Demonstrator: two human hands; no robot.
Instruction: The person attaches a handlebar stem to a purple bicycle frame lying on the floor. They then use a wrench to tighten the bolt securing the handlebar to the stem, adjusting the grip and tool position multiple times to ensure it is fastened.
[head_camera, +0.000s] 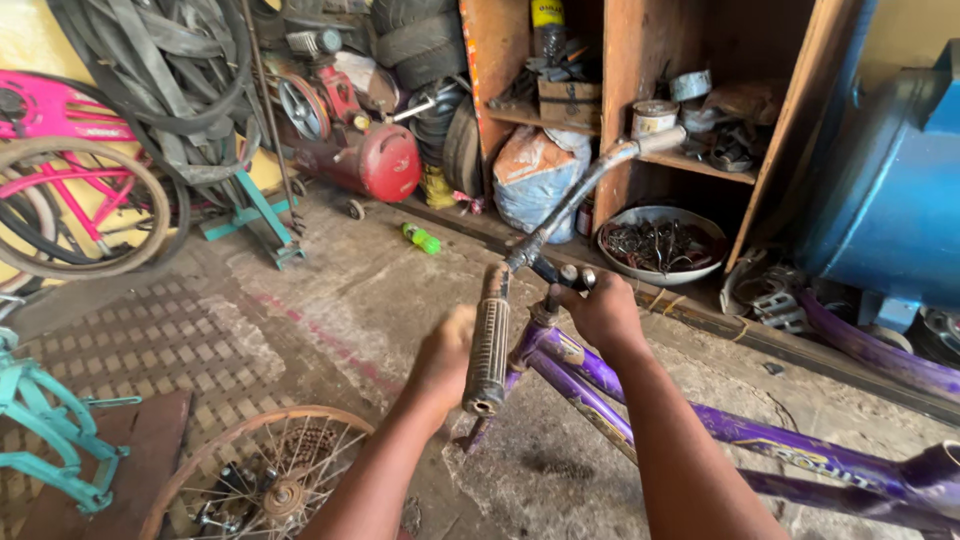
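Note:
A purple bicycle frame (640, 395) runs from the lower right toward the middle. Its curved grey handlebar (585, 190) rises up and right, and a ribbed grey grip (489, 345) hangs down in front. My right hand (603, 310) is closed on the stem area at the top of the frame's head tube. My left hand (443, 355) sits just left of the ribbed grip, fingers curled behind it; whether it grips the bar or only touches it is hidden.
A spoked wheel (262, 475) lies on the floor at lower left beside a teal frame (45, 420). A pink bicycle (70, 170), a red compressor (375, 155), a green bottle (421, 238), a bowl of parts (662, 245), wooden shelves (620, 90) and a blue drum (890, 190) ring the concrete floor.

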